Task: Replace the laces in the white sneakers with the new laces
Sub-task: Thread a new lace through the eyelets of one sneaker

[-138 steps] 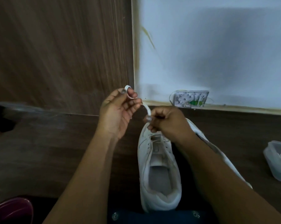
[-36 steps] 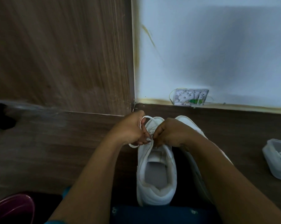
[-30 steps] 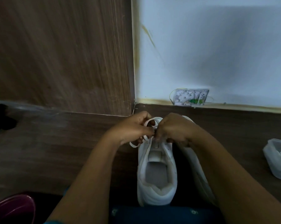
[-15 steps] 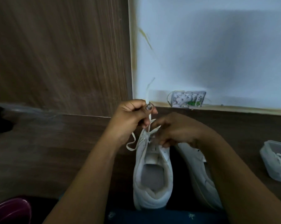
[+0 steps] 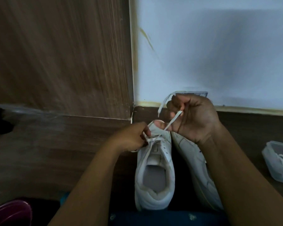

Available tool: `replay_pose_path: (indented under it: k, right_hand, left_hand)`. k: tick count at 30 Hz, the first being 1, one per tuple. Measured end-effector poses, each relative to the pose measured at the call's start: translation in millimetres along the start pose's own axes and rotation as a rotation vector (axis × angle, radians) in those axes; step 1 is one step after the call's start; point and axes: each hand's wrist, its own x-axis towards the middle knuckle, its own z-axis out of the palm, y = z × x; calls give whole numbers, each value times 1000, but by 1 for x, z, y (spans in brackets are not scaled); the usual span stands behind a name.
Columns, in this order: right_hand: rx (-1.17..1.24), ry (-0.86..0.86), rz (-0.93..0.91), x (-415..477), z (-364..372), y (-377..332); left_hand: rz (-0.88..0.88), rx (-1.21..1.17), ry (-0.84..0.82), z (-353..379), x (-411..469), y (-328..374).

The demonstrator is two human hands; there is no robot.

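Our right hand (image 5: 194,118) now rises toward the far wall (image 5: 219,46), where the left rose a moment ago; its grip is clamped on the white lace (image 5: 174,120). Our left hand (image 5: 131,138) has dropped to the eyelets (image 5: 164,145), pinching the lace there. The sneaker (image 5: 153,193) stands on the worktop (image 5: 56,152), its mate (image 5: 192,160) just right of it.

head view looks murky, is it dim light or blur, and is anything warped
Head view: dim overall, with a broad soft shadow across the white wall; the wood panel looks smeared by motion blur, while the lace and sneaker are readable; the wall's bottom edge bows, a wide-angle effect.
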Motion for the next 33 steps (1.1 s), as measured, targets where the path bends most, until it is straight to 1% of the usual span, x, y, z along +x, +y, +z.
replay_pose_path:
  k: [2,3,4,5,6,7,8,9,10,11,13,15,17,19,20,21,22,24,25,26,28,30,31,32,33]
  right_hand:
    - [15,28,-28,1,0,-3]
    - [-52,61,-30,1,0,-5]
    - [-188,123,-37,1,0,-6]
    - [-409,192,-50,2,-1,-6]
    - [-715,241,-65,3,-2,-4]
    - [-1048,240,-70,3,-2,-2]
    - [-1335,170,-50,3,-1,0]
    - [-1541,62,1,3,1,3]
    - [-1667,-32,75,3,3,6]
    - [-1736,-80,125,2,6,7]
    - [-1809,-72,123,3,9,7]
    - [-1868,-24,115,6,9,5]
    - [-1943,31,143,8,6,6]
    - [-2010,31,206,5,5,5]
    - [-1991,4,238,3,4,4]
    - [-1921,-37,259,1,5,2]
    - [-1818,-67,266,-1,7,-1]
    - [-1634,-65,230,-4,9,-7]
    - [-1587,-59,211,-4,8,-9]
    - [-1590,-81,221,-4,8,-9]
    - [-1702,-183,345,-3,6,-6]
    - [-1789,-231,531,-3,3,-4]
    - [-1810,-219,596,-2,1,-3]
    - [-1812,-182,613,-1,0,-3]
    - [-1792,-108,575,0,-3,-3]
  left_hand:
    - [-13,-7,6,2,1,-1]
    - [-15,2,6,2,0,0]
    - [-12,23,5,2,0,-1]
    - [-2,54,9,2,0,0]
    - [9,94,14,1,0,1]
    - [14,132,19,1,0,3]
    - [8,161,21,0,0,5]
    - [-1,181,20,-1,0,6]
    - [-10,195,21,-1,1,6]
    - [-18,205,22,-1,1,6]
    - [-27,232,13,-2,2,6]
    - [-31,247,13,-1,2,5]
    - [-36,248,28,-2,2,4]
    - [-43,257,42,-2,2,4]
    - [-44,264,45,-3,2,4]
    - [-43,269,45,-3,2,5]
    - [-44,267,42,-3,2,6]
    - [-46,262,38,-4,1,7]
    - [-48,260,41,-4,1,7]
    - [-48,257,45,-4,1,7]
    - [-46,250,47,-4,1,7]
    - [-45,226,29,-3,1,5]
    - [-41,196,19,-3,1,3]
    - [-34,157,16,-3,2,2]
    - [-21,120,27,-3,3,2]
